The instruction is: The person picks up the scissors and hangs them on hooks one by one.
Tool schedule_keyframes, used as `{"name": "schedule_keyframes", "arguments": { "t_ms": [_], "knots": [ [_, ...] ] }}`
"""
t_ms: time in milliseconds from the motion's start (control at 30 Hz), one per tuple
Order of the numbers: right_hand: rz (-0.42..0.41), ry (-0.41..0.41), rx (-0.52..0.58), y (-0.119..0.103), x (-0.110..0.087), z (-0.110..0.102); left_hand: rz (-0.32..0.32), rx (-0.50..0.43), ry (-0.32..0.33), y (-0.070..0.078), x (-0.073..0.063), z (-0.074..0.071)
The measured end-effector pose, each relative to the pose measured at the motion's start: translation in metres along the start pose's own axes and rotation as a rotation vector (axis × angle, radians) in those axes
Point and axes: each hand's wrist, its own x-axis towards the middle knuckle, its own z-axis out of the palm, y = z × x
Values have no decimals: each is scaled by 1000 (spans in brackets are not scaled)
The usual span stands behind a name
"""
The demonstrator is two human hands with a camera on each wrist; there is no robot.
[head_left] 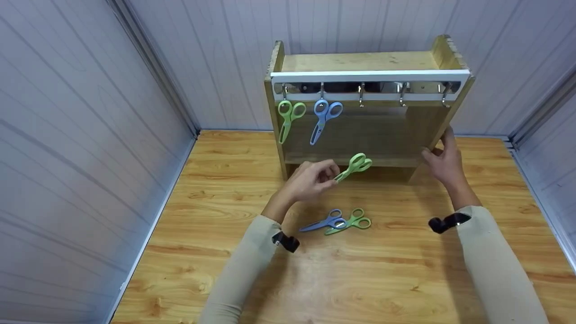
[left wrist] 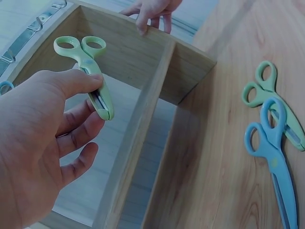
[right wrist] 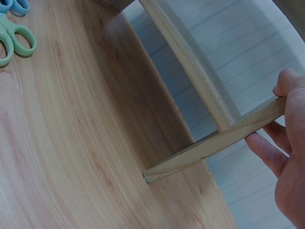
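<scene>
My left hand (head_left: 312, 180) pinches green scissors (head_left: 359, 163) by the blade end, between thumb and fingers, with the handle loops pointing away; they hang in front of the wooden shelf (head_left: 346, 158). My right hand (head_left: 444, 162) grips the shelf's right side panel, thumb on the front edge and fingers behind, as the right wrist view shows. On the shelf's white-framed hook rail (head_left: 339, 96), another green pair of scissors (head_left: 286, 121) hangs from the leftmost hook and a blue pair (head_left: 320, 121) from the one beside it.
Below the left hand, blue scissors (head_left: 318, 224) overlap green scissors (head_left: 357, 220) on the wood-grain floor (head_left: 382, 274). Three hooks on the rail's right side carry nothing. Pale panelled walls (head_left: 81, 135) stand at the left, back and right.
</scene>
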Motion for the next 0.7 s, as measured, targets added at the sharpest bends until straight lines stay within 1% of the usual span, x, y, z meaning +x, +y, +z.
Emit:
{"name": "schedule_keyframes", "arguments": {
  "t_ms": [400,700],
  "knots": [
    [15,-7,-7,0,1,0,-14,-30,23,4,3,-3],
    [3,-5,-9,1,1,-1,5,-32,39,7,7,-6]
  ]
}}
